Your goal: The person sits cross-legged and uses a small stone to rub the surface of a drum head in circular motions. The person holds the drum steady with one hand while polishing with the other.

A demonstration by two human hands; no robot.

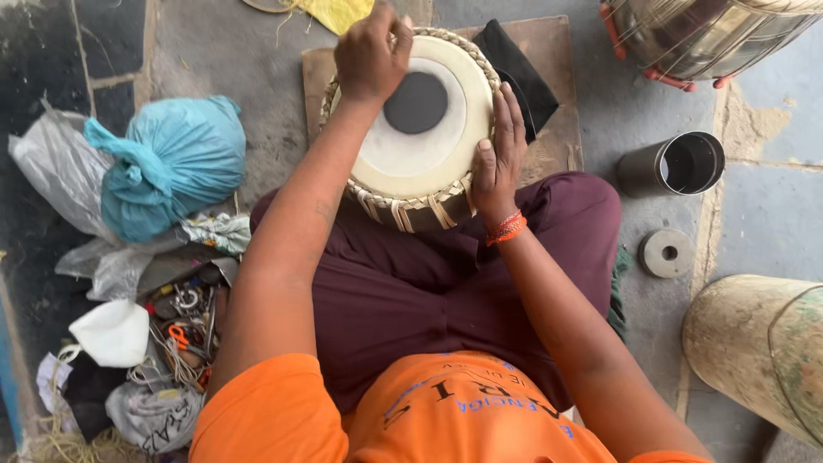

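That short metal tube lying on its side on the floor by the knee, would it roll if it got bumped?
Probably yes: the metal tube lies on its side on the stone floor, its open end showing, so a sideways nudge would likely roll it. It looks hollow and thin-walled, so perhaps light for its size. Its smooth, shiny wall may be slippery to hold.

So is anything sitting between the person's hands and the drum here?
No, nothing visible is in the way. The left hand rests on the far rim of the drum, next to the black spot on its skin. The right hand lies flat against the drum's near right edge, fingers on the rim.
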